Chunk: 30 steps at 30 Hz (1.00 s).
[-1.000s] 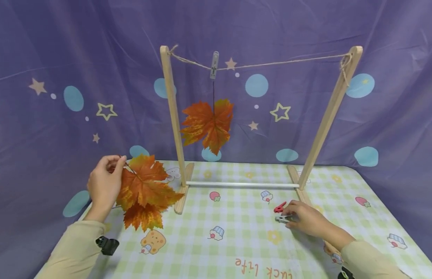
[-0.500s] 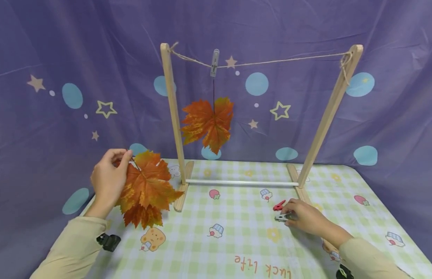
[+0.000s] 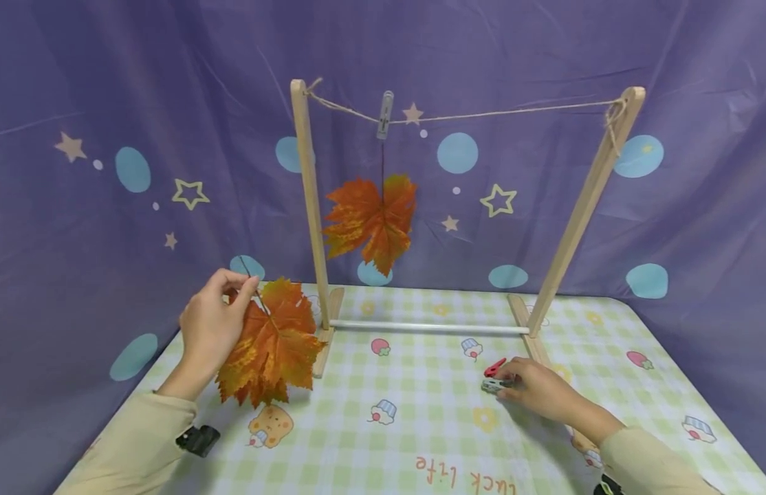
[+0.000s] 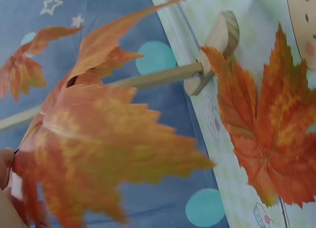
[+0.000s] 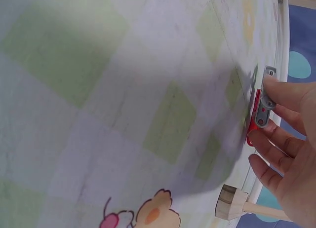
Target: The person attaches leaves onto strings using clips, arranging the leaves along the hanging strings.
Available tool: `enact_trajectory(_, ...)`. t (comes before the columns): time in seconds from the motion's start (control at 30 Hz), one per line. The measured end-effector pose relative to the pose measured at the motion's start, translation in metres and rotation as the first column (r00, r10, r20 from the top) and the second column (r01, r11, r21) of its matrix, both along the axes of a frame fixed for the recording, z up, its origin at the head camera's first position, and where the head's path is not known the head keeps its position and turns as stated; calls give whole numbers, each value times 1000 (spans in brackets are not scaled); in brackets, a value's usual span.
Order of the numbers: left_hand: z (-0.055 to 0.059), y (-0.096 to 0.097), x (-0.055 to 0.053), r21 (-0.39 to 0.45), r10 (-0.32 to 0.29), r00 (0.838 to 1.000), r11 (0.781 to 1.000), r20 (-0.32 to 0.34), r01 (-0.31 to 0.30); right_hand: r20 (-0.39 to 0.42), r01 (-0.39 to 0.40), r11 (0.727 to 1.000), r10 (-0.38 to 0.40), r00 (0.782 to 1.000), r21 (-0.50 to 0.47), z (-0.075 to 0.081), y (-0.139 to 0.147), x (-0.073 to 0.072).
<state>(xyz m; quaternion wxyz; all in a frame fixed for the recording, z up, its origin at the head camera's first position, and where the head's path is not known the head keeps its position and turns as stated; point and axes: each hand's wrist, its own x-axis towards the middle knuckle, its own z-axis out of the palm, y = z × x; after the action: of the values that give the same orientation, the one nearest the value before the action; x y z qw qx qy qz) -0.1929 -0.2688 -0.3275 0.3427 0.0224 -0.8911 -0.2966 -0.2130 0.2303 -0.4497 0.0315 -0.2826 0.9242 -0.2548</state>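
Note:
My left hand [image 3: 212, 316] pinches the thin stem of an orange artificial maple leaf [image 3: 280, 340] at the table's left side. Another maple leaf [image 4: 276, 134] lies on the table, mostly covered by the held one in the head view. At the right, thumb and fingers of my right hand [image 3: 538, 390] pinch a grey clothespin [image 5: 263, 114] close over the tablecloth. A red clothespin [image 3: 496, 367] lies right beside it, near the fingertips. On the twine [image 3: 500, 112], a grey clothespin [image 3: 385, 115] holds a third maple leaf [image 3: 373, 220] by its stem.
A wooden frame stands at the back, with a left post [image 3: 310, 185], a right post [image 3: 581, 213] and a white bottom bar [image 3: 429, 327]. Checked cloth [image 3: 432, 412] covers the table. A purple curtain [image 3: 513, 41] hangs behind.
My left hand has moved to the right with the leaf, and more of its stem now shows above the fingers. My right hand has shifted slightly left with the grey clothespin.

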Motion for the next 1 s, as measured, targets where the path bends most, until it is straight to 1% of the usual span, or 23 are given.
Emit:
enact_trajectory(0.17, 0, 9, 5, -49, -43, 999, 998, -15, 42, 3, 16, 1000, -16, 1000, -5, 0, -3, 2)
enact_trajectory(0.23, 1, 12, 7, -78, -72, 997, 994, -21, 71, 4, 22, 1000, -22, 1000, -12, -1, -3, 2)
enact_trajectory(0.33, 3, 17, 8, -109, -117, 993, 987, -9, 115, 2, 34, 999, -34, 999, -20, -2, -5, 2)
enact_trajectory(0.47, 6, 23, 9, -110, -155, 988, 982, 9, 155, 8, 46, 998, -46, 999, -31, -2, -6, 2)
enact_trajectory(0.7, 11, 36, 10, -97, -217, 976, 971, 5, 217, 22, 65, 997, -64, 998, -49, 0, -6, 5)
enact_trajectory(0.87, 13, 42, 9, -119, -249, 968, 962, -8, 246, 43, 77, 996, -75, 996, -54, 2, -7, 6)
enact_trajectory(1.0, 13, 46, 9, -135, -270, 963, 954, -8, 266, 40, 68, 995, -66, 997, -69, 2, -8, 6)
